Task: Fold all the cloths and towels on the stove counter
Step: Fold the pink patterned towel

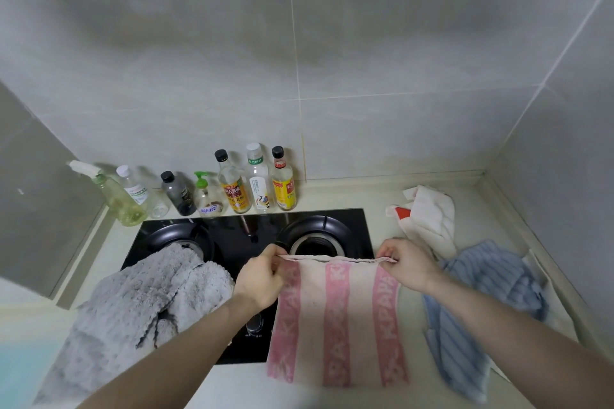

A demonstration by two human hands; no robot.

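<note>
A pink-and-white striped towel hangs doubled over the front right of the black stove. My left hand pinches its top left corner and my right hand pinches its top right corner, holding the top edge level. A fluffy grey towel lies crumpled over the left burner and the counter's front left. A blue striped cloth lies bunched on the counter to the right. A white cloth with a red patch sits rumpled at the back right.
Several bottles and a spray bottle stand in a row along the back wall behind the stove. The right burner is uncovered. Tiled walls close in the counter at the left, back and right. A stove knob shows between my arms.
</note>
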